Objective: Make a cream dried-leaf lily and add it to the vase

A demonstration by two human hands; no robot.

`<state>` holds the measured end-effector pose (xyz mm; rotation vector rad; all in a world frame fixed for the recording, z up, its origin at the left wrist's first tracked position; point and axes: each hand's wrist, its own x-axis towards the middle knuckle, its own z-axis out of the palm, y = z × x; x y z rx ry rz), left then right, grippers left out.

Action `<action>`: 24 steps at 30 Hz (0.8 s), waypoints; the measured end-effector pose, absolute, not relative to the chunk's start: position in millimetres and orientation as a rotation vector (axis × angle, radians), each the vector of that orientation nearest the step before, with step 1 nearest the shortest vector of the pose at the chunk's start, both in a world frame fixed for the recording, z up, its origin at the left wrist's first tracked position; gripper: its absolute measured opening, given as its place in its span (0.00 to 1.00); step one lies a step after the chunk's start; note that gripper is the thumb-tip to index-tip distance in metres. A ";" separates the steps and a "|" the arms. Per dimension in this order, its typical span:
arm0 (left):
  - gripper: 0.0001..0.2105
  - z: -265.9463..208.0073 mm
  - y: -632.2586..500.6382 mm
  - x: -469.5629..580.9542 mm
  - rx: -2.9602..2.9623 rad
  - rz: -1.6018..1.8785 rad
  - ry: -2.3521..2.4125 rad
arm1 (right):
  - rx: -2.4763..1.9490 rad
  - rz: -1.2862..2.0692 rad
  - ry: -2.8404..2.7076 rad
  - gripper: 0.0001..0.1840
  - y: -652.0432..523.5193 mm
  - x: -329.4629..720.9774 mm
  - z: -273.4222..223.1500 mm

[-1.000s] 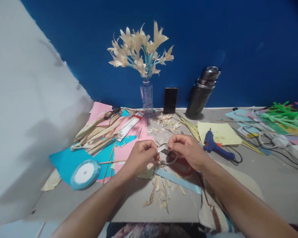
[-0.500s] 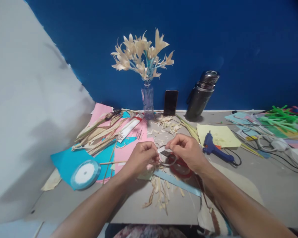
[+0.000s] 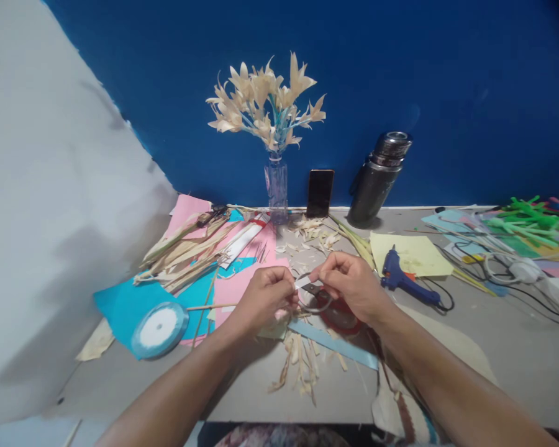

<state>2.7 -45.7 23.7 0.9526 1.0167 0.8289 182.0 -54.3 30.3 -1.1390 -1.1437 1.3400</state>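
Note:
Between my two hands a small whitish strip (image 3: 302,282) is stretched, its exact material too small to make out. My left hand (image 3: 271,293) is closed, thumb and finger pinching the strip's left end. The fingertips of my right hand (image 3: 353,282) are pinched at its other end. Just below the fingers lie a grey ring (image 3: 317,310) and scissors with red handles (image 3: 342,318), partly covered by my right hand. A light blue ribbon strip (image 3: 335,344) slants across the table near my wrists, with shredded dry husk (image 3: 300,366) beside it.
Dry flowers (image 3: 265,99) stand in a clear bottle (image 3: 276,189) by a phone (image 3: 320,193) and a flask (image 3: 381,180). A blue glue gun (image 3: 407,280) with its cord lies right. A ribbon spool (image 3: 161,329), husks (image 3: 190,254) and coloured paper lie left; green pipe cleaners (image 3: 531,223) far right.
Almost nothing differs. Both hands keep their pinch over the scissors, and the whitish strip between them has shifted only slightly.

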 end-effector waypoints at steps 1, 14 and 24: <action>0.03 23.8 -45.8 2.8 0.956 0.827 1.015 | -1.125 1.363 -1.127 0.03 -53.8 182.5 29.6; 0.04 23.0 -43.5 1.7 0.961 0.814 1.022 | -1.011 1.442 -1.034 0.06 -47.5 189.9 21.9; 0.10 41.4 -46.8 -72.0 1.553 0.571 1.400 | -0.885 1.281 -0.858 0.09 -35.1 224.7 45.3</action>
